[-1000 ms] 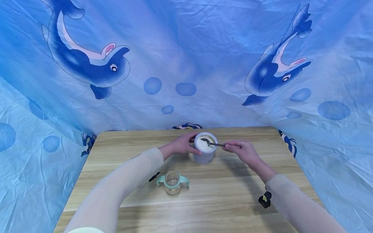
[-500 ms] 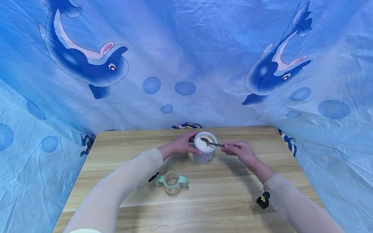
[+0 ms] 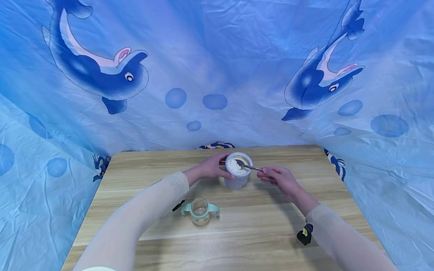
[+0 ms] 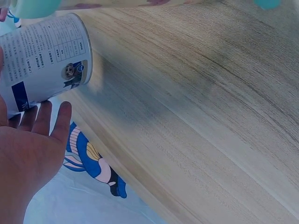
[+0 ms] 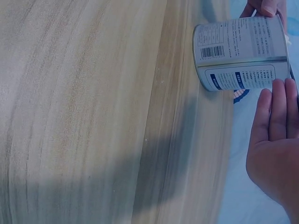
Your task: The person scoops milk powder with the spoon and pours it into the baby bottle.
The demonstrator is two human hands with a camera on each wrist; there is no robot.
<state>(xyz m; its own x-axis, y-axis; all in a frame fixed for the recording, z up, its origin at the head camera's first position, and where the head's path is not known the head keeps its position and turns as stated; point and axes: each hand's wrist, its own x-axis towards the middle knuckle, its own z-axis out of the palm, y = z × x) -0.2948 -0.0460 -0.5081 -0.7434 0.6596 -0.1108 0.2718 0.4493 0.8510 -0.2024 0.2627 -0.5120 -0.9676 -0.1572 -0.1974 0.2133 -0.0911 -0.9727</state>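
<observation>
Powder (image 3: 234,166), white and loose, sits inside the open can (image 3: 238,183), and both my hands are at work around it! The can stands upright near the back edge of the wooden table (image 3: 257,233), about midway along. My left hand (image 3: 211,167) has it from the left, thumb across the near side, fingers reaching round behind, curved just wide enough to grip the wall. Over on the other side, my right hand (image 3: 279,178) pinches the spoon (image 3: 253,168) by its handle end, thumb against forefinger, the other fingers stretched out fairly straight. That handle crosses the right side of the rim, and the spoon's dark-looking bowl is inside the opening; whether it digs into the white stuff, I can't tell. From my right wrist, the label shows a barcode (image 5: 212,51) and blocks of small print. Nearer me and to the left, a clear cup (image 3: 200,218) stands with its mint-green handles out to both sides. Behind everything, dolphins (image 3: 108,77) curl across a blue sheet (image 3: 217,49).
</observation>
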